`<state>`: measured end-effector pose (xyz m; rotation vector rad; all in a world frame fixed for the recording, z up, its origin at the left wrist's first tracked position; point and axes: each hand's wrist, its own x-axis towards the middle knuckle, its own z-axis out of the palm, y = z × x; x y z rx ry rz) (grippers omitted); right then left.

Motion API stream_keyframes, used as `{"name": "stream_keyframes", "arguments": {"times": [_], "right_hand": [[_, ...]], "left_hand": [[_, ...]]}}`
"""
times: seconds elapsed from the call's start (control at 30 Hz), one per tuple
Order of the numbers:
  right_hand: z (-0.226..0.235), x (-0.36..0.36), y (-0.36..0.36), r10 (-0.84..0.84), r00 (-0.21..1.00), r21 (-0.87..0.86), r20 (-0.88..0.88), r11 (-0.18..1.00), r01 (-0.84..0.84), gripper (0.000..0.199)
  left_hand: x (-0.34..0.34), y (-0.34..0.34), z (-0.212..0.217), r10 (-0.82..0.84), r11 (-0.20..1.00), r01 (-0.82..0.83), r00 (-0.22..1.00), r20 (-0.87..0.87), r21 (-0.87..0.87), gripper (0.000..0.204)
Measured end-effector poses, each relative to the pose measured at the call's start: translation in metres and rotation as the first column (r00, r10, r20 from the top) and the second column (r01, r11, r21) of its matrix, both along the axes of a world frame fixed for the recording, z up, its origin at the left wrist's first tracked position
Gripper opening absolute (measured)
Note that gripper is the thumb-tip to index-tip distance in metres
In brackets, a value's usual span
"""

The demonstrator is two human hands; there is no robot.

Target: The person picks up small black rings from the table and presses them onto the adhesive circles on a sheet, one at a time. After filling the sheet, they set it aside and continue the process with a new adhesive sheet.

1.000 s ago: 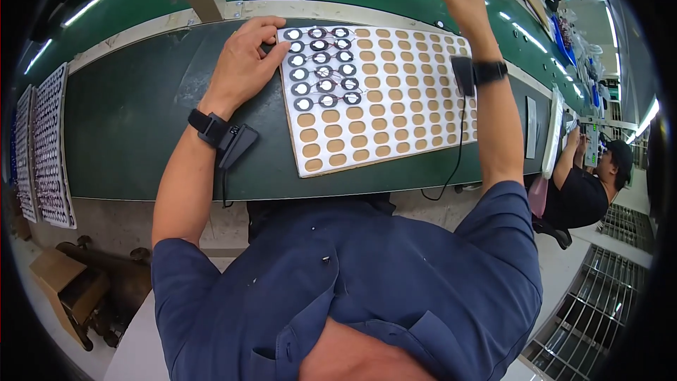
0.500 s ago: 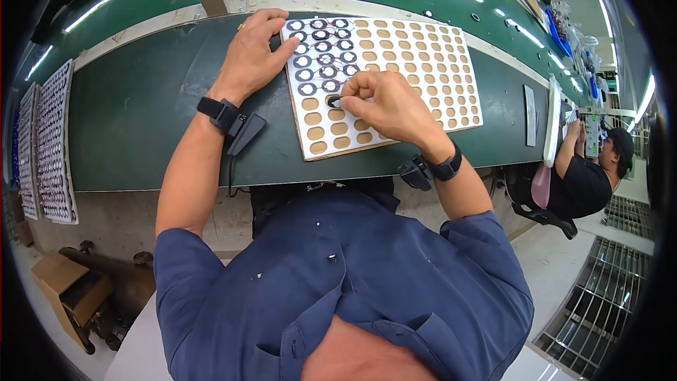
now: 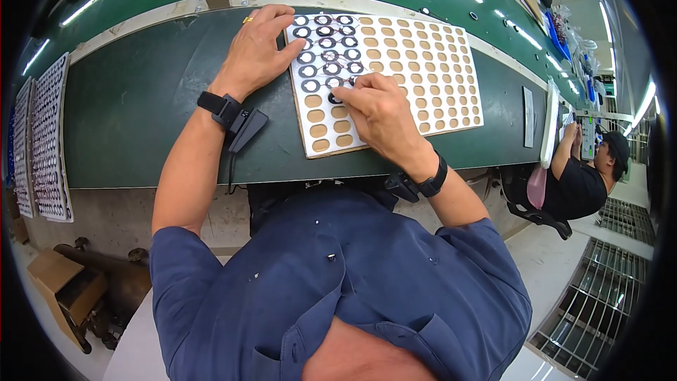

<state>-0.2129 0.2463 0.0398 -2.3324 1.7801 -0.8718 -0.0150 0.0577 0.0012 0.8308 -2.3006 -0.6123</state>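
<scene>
A white tray (image 3: 430, 63) with rows of round tan pockets lies on the dark green bench. Several black rings (image 3: 326, 42) fill the pockets at its upper left. My left hand (image 3: 257, 49) rests flat on the tray's left edge, fingers spread over the bench and the tray corner. My right hand (image 3: 377, 109) is over the tray's lower left part, fingertips pinched on a small black ring (image 3: 334, 98) at a pocket just below the filled rows. Both wrists wear black bands with cabled devices.
Two filled trays (image 3: 44, 134) lie at the bench's far left. Another person (image 3: 585, 176) in black sits at the right. A cardboard box (image 3: 60, 286) stands on the floor at lower left. A floor grating (image 3: 599, 310) is at lower right.
My right hand came down from the far upper right to the tray and now presses a ring into a pocket. My left hand stayed on the tray's left edge.
</scene>
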Motion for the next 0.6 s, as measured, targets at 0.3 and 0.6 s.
{"name": "stream_keyframes", "arguments": {"times": [0.3,0.6], "right_hand": [[0.02,0.006,0.015,-0.002,0.982,0.005,-0.19,1.0,0.003,0.031],[0.012,-0.142,-0.09,-0.242,0.947,0.008,-0.214,0.968,0.249,0.031]], "left_hand": [[0.005,-0.005,0.003,-0.032,0.998,0.03,0.999,0.033,0.053,0.039],[0.004,0.005,0.015,-0.018,0.99,0.015,1.0,0.016,0.141,0.039]]}}
